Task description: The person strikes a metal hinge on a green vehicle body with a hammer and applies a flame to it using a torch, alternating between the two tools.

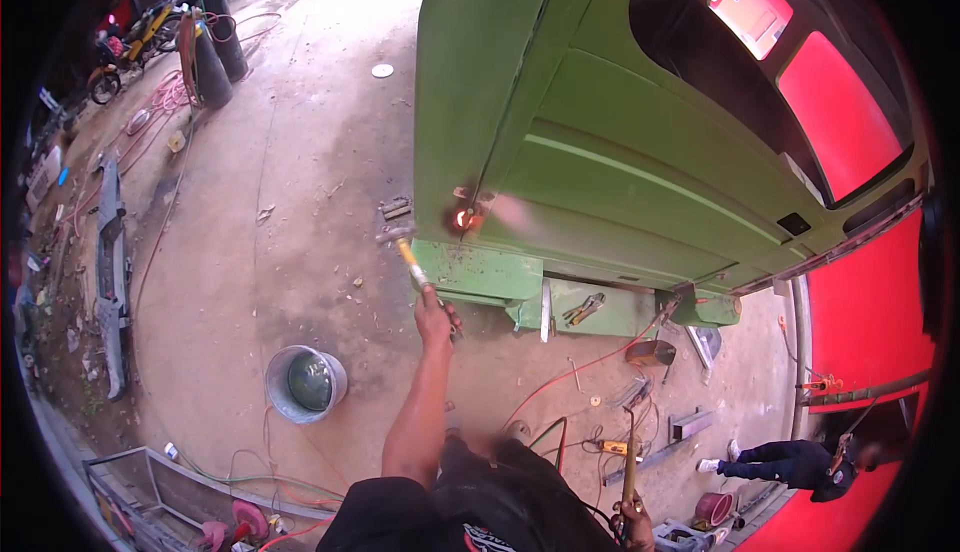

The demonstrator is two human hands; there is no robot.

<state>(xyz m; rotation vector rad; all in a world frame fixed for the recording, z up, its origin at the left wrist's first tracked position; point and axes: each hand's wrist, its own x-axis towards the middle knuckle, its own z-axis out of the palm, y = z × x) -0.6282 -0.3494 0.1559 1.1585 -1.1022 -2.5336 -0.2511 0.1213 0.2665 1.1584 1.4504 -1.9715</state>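
Note:
My left hand point(435, 320) is closed around the handle of a hammer point(404, 252), whose head is raised beside the lower corner of a green van body point(600, 162). A small spot of the panel point(463, 220) glows orange just right of the hammer head, with bare, scorched-looking metal around it. Low at the right, my right hand point(634, 526) grips a long brass-coloured gas torch point(630, 462), its tip pointing up and away from the panel. Whether a flame burns at the tip I cannot make out. Locking pliers point(584, 309) lie on the green bumper step point(625, 314).
A bucket of water point(308, 382) stands left of my feet. Hoses point(590, 360) and metal pieces point(690, 424) lie on the concrete. Gas cylinders point(208, 72) stand far left, near a yellow motorcycle point(150, 32). Another person point(800, 464) is at the right by a red wall point(865, 302).

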